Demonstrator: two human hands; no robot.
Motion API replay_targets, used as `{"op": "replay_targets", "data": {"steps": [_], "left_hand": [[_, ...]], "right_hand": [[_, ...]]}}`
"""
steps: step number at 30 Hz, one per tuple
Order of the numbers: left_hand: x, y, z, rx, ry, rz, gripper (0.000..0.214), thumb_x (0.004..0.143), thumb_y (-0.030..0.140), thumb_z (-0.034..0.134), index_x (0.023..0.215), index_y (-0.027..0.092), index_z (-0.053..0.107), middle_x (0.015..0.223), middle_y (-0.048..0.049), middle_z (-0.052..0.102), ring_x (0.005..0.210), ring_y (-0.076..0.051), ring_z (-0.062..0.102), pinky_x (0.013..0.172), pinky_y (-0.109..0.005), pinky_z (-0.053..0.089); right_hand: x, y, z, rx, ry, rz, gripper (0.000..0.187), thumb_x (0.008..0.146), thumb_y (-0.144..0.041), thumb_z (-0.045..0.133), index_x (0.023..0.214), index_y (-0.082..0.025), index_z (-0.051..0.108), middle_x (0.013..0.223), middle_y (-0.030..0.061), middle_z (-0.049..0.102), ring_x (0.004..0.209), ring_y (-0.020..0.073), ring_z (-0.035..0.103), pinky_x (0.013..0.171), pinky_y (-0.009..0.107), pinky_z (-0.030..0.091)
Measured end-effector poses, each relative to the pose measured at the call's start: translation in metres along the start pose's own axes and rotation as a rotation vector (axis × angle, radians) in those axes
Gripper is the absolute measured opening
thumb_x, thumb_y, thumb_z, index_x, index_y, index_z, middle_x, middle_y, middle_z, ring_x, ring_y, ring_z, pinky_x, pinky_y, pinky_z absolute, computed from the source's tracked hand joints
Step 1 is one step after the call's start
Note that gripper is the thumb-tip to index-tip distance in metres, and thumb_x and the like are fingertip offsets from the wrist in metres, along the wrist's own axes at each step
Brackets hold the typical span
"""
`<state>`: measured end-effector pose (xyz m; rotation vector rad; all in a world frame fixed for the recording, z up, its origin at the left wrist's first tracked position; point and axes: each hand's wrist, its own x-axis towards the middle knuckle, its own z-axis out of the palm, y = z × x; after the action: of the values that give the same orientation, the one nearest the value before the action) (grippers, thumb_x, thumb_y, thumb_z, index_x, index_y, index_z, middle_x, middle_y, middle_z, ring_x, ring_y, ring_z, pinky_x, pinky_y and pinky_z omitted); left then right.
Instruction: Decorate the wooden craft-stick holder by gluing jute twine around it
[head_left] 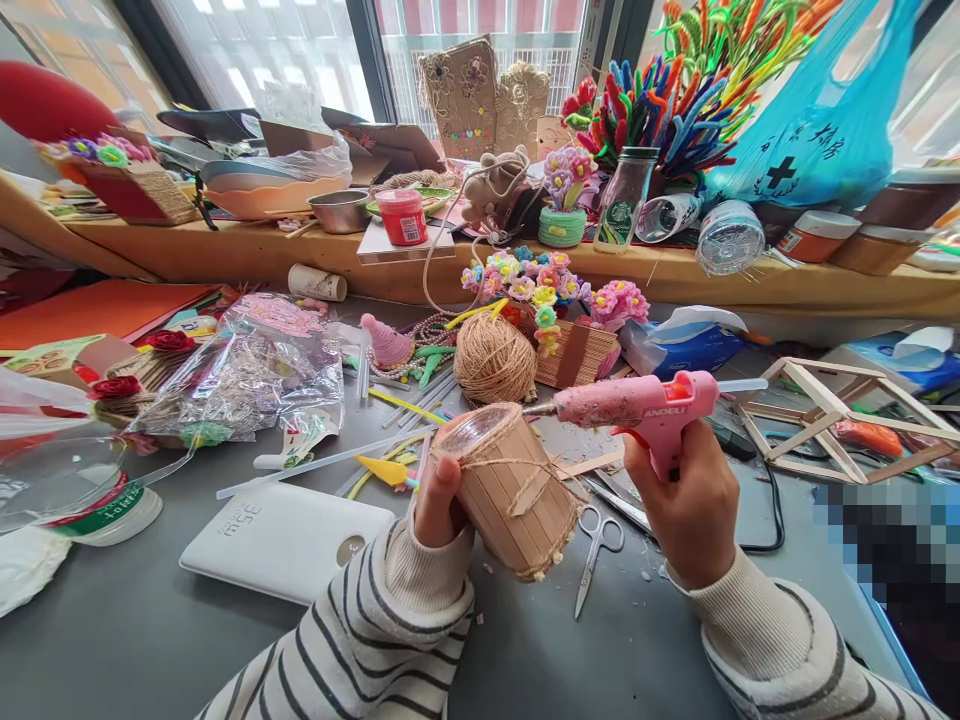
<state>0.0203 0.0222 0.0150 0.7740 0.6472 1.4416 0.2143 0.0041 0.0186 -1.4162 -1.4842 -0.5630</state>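
Observation:
My left hand (439, 505) grips a small cup covered with wooden sticks (510, 490), tilted with its clear-lined mouth toward me. Twine is tied around its middle, and a twine edging runs along its base. In my right hand (694, 500) is a pink hot glue gun (637, 405), a glue stick poking out of its back. Its nozzle points left and meets the cup's rim, or comes very close to it. Behind the cup sits a ball of twine (495, 358). Small scissors (596, 550) lie on the table just right of the cup.
A white power bank (289, 535) lies at left, near a clear plastic bag (255, 370) of craft pieces. A stick frame (847, 420) stands at right. Along the back ledge are a glass bottle (626, 200), pipe cleaners (660, 120) and a blue bag (817, 130).

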Motion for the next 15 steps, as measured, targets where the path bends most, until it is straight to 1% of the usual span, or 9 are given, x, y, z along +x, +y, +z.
{"op": "replay_targets", "data": {"steps": [4,6,7,9,12,13,15], "left_hand": [[-0.001,0.0,-0.004,-0.034,-0.013,-0.032,0.061,0.064,0.065,0.073,0.105,0.021,0.069,0.107,-0.009,0.074,0.115,-0.036,0.063,0.101,-0.046,0.046],[-0.002,0.0,-0.007,-0.07,-0.038,-0.099,0.063,0.065,0.064,0.072,0.109,0.02,0.067,0.114,-0.0113,0.072,0.12,-0.037,0.059,0.104,-0.048,0.044],[-0.002,0.0,-0.009,-0.089,-0.041,-0.141,0.066,0.065,0.065,0.072,0.112,0.019,0.066,0.118,-0.0125,0.07,0.123,-0.039,0.057,0.104,-0.049,0.044],[-0.002,0.002,-0.011,-0.128,-0.034,-0.215,0.071,0.064,0.066,0.072,0.115,0.017,0.065,0.125,-0.0146,0.067,0.128,-0.041,0.053,0.106,-0.052,0.042],[-0.001,0.005,-0.013,-0.198,-0.069,-0.286,0.077,0.063,0.068,0.07,0.119,0.015,0.064,0.13,-0.0162,0.064,0.134,-0.043,0.046,0.109,-0.055,0.038],[-0.001,0.007,-0.013,-0.219,-0.096,-0.311,0.076,0.064,0.068,0.069,0.119,0.016,0.064,0.131,-0.0156,0.064,0.135,-0.042,0.044,0.11,-0.056,0.037],[0.001,0.011,-0.015,-0.249,-0.173,-0.368,0.07,0.067,0.069,0.066,0.115,0.018,0.067,0.131,-0.0133,0.064,0.138,-0.041,0.041,0.112,-0.056,0.033]], "right_hand": [[0.001,0.004,0.002,0.017,0.002,-0.007,0.018,0.088,-0.034,0.057,0.079,-0.023,0.045,0.057,-0.006,0.044,0.045,0.0121,0.039,0.044,0.026,0.031],[0.003,0.005,0.002,0.025,0.005,0.022,0.021,0.087,-0.036,0.057,0.077,-0.023,0.044,0.056,-0.006,0.043,0.045,0.0121,0.038,0.044,0.026,0.031],[0.004,0.005,0.002,0.037,0.003,0.066,0.024,0.086,-0.039,0.059,0.076,-0.023,0.044,0.055,-0.0063,0.042,0.044,0.012,0.038,0.044,0.027,0.03],[0.007,0.007,0.001,0.087,-0.031,0.224,0.032,0.08,-0.048,0.062,0.072,-0.024,0.043,0.053,-0.0066,0.04,0.043,0.0117,0.036,0.043,0.027,0.03],[0.013,0.014,-0.001,0.216,-0.187,0.56,0.043,0.069,-0.061,0.066,0.067,-0.024,0.044,0.053,-0.0057,0.042,0.045,0.012,0.039,0.044,0.026,0.032],[0.014,0.018,-0.001,0.255,-0.244,0.641,0.045,0.068,-0.064,0.065,0.067,-0.023,0.046,0.054,-0.0049,0.044,0.046,0.0125,0.042,0.044,0.026,0.034],[0.016,0.028,0.0,0.311,-0.323,0.723,0.047,0.069,-0.067,0.062,0.069,-0.021,0.052,0.057,-0.0029,0.048,0.05,0.0141,0.048,0.045,0.026,0.038]]}}
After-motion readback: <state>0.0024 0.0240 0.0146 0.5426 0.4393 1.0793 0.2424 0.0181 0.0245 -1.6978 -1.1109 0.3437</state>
